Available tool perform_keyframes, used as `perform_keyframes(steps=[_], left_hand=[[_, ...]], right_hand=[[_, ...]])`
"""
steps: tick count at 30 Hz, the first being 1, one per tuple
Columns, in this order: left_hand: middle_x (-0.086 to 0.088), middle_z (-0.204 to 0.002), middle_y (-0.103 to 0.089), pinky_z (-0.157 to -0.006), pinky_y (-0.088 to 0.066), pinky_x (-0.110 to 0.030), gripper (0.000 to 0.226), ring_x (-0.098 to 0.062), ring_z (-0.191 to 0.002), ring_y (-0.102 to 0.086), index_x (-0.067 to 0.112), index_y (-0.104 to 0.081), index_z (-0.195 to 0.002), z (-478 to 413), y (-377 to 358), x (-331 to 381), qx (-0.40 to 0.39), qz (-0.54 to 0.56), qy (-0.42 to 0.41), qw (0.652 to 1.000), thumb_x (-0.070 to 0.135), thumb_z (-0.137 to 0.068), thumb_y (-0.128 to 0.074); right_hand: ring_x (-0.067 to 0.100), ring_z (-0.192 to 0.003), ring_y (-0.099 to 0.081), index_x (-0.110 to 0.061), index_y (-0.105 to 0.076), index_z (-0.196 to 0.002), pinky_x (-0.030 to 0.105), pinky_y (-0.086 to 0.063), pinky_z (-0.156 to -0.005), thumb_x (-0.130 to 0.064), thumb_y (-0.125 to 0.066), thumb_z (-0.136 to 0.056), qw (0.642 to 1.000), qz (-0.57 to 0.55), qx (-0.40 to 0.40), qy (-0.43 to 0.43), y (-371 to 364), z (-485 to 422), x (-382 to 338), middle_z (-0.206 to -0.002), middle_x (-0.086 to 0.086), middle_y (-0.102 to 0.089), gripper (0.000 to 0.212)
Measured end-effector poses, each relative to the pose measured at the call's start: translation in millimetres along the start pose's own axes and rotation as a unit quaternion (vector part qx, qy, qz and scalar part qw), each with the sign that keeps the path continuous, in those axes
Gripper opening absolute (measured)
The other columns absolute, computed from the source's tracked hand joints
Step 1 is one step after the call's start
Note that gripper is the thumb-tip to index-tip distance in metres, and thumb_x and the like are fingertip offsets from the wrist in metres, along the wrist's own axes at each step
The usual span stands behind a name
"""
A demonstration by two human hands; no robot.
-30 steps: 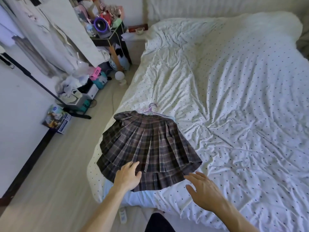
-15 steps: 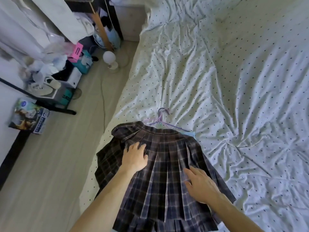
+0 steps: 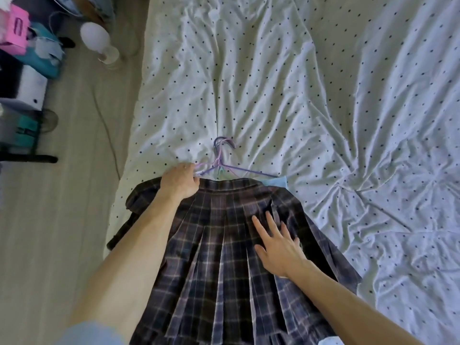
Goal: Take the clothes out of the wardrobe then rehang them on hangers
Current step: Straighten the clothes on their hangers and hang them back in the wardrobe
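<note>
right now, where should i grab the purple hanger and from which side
Take the hanger by the neck under its hook, from above, beyond the skirt: it lies flat, hook bare on the sheet, lower part under the waistband.

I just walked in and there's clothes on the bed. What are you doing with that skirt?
A person is working on a dark plaid pleated skirt lying on the white dotted bed sheet. The left hand is at its waistband beside the thin purple wire hangers; the right hand rests flat on the pleats.
</note>
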State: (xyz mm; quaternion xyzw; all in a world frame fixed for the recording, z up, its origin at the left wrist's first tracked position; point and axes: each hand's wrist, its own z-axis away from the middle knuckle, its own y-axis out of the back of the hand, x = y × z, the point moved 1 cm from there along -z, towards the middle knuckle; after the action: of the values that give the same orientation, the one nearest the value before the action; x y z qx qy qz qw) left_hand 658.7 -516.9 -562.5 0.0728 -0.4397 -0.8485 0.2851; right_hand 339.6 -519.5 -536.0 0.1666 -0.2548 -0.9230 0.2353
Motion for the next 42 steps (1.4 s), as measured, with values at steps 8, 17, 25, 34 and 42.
perform_keyframes(steps=[8, 17, 25, 34, 42], left_hand=[[-0.001, -0.096, -0.061, -0.069, -0.050, -0.035, 0.024, -0.021, -0.082, -0.059, 0.016, -0.065, -0.117, 50.1, 26.8, 1.8, 0.106, 0.156, -0.028, 0.982, 0.027, -0.104, -0.048], [0.012, -0.101, -0.069, -0.083, -0.050, -0.030, 0.019, -0.012, -0.096, -0.064, 0.034, -0.075, -0.110, 220.0, 65.8, 73.2, 0.009, 0.160, -0.127, 0.979, 0.038, -0.096, -0.063], [0.021, -0.081, -0.072, -0.058, -0.041, -0.014, 0.018, 0.007, -0.068, -0.060, 0.054, -0.070, -0.101, 340.7, 87.6, 182.2, -0.092, 0.194, -0.203, 0.955, 0.048, -0.084, -0.072], [0.015, -0.106, -0.069, -0.089, -0.051, -0.023, 0.021, 0.002, -0.093, -0.062, 0.030, -0.071, -0.114, 385.2, 152.3, 361.3, -0.026, 0.148, -0.334, 0.931, 0.036, -0.096, -0.062], [0.007, -0.141, -0.046, -0.099, -0.034, -0.024, 0.044, -0.013, -0.128, -0.045, 0.036, -0.049, -0.139, 456.9, 158.5, 561.4, 0.098, 0.008, -0.504, 0.858, 0.038, -0.095, -0.057]], right_hand=[[0.027, -0.150, -0.023, -0.027, -0.009, -0.159, 0.041, -0.027, -0.119, -0.061, -0.038, -0.098, 0.971, -0.235, 0.036, -0.022, 13.8, 38.2, -6.2, -0.166, 0.001, -0.013, 0.075], [0.004, -0.093, -0.072, -0.037, -0.038, -0.137, 0.035, -0.057, -0.087, -0.062, -0.058, -0.088, 0.749, -0.649, 0.133, 0.010, 55.1, 138.1, -53.0, -0.116, -0.009, -0.069, 0.058], [0.021, -0.074, -0.069, -0.015, -0.063, -0.098, 0.034, -0.055, -0.069, -0.043, -0.053, -0.099, 0.646, -0.721, 0.249, 0.037, 62.2, 250.6, 20.0, -0.095, 0.021, -0.071, 0.030], [0.017, -0.062, -0.061, -0.032, -0.060, -0.086, 0.052, -0.054, -0.071, -0.069, -0.051, -0.086, 0.672, -0.602, 0.429, 0.038, 71.8, 426.9, 172.1, -0.076, 0.015, -0.068, 0.038], [0.019, -0.067, -0.059, -0.035, -0.057, -0.092, 0.040, -0.051, -0.073, -0.050, -0.046, -0.098, 0.685, -0.463, 0.562, -0.014, 43.7, 580.8, 283.8, -0.071, -0.004, -0.063, 0.020]])
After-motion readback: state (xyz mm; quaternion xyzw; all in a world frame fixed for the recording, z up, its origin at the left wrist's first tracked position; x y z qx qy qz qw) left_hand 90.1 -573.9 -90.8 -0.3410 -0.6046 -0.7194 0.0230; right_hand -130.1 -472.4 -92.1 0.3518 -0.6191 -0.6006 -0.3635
